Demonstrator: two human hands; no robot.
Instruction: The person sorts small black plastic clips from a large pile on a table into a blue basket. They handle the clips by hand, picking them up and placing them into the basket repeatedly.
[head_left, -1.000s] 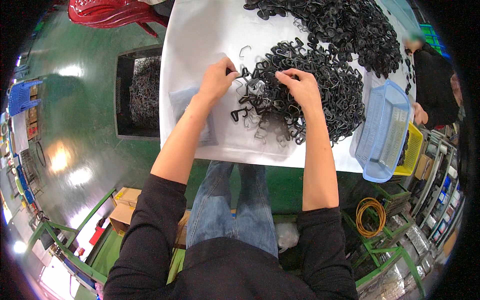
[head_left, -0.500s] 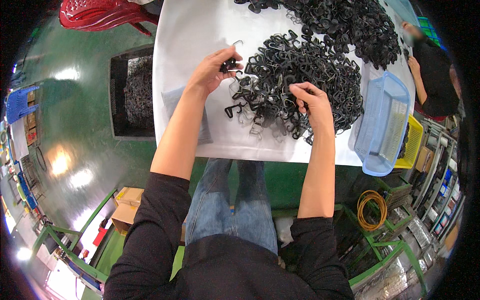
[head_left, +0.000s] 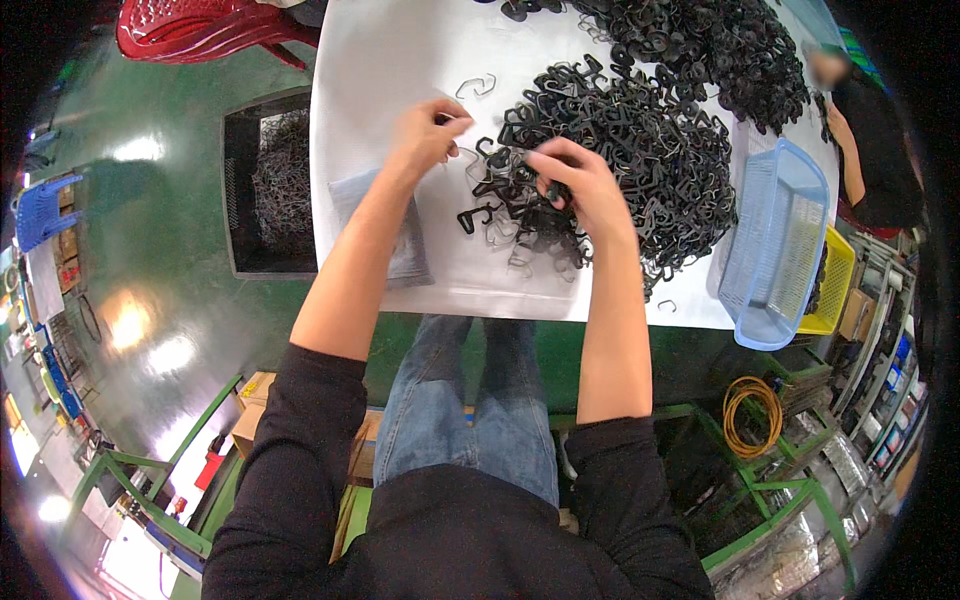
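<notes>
A heap of small black hooks (head_left: pixel 650 160), several with pale wire parts, lies on the white table. At its left side my left hand (head_left: pixel 425 138) is closed, with a dark bit of a black hook at its fingers and a thin wire below; most of it is hidden. My right hand (head_left: pixel 588 185) hovers over the heap's left part, closed round a black hook (head_left: pixel 557 194) and slightly blurred. A loose black hook (head_left: pixel 470 219) sits in front of the heap. Beyond my left hand lie thin wire hooks (head_left: pixel 478 86).
A blue basket (head_left: pixel 735 300) stands at the table's right edge, a yellow basket (head_left: pixel 835 285) beside it. Another black heap (head_left: pixel 730 60) lies farther back. A clear plastic bag (head_left: pixel 410 255) is near my left forearm. At right, a person's hand (head_left: pixel 842 128) reaches the table. A dark crate (head_left: pixel 240 190) is left.
My right hand has moved left across the heap, closer to my left hand. My left hand has come slightly nearer me; wire pieces now lie on the table beyond it.
</notes>
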